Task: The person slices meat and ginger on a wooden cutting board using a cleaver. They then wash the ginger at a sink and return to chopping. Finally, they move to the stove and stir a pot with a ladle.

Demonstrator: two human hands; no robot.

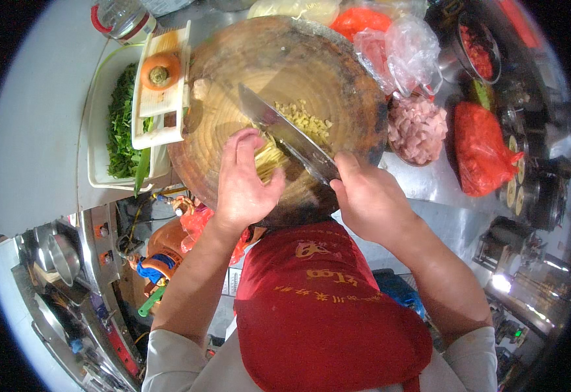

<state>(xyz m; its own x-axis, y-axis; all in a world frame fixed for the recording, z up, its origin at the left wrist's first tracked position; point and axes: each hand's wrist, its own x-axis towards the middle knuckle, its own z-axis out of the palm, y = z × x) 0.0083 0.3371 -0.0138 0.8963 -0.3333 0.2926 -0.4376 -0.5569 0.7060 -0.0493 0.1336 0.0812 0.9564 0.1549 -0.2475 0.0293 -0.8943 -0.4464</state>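
Note:
My right hand [368,196] grips the handle of a large cleaver [285,132], whose blade lies diagonally over a round wooden chopping block [236,54]. Pale yellow shredded strips [269,159], of a kind I cannot tell for sure, sit on the block left of the blade. My left hand [248,181] rests curved around these strips, fingertips near the blade and thumb on their near side. Beyond the blade, to its right, lies a small pile of finely chopped yellow bits [307,122]. Whether the cleaver's edge touches the strips is hidden.
A white grater [160,105] with a carrot piece [160,72] on it rests across a white tub [94,171] of chopped greens at the left. Right of the block are a bowl of sliced pale meat [416,128], plastic bags [413,54], a red bag [484,149] and a metal container [496,59].

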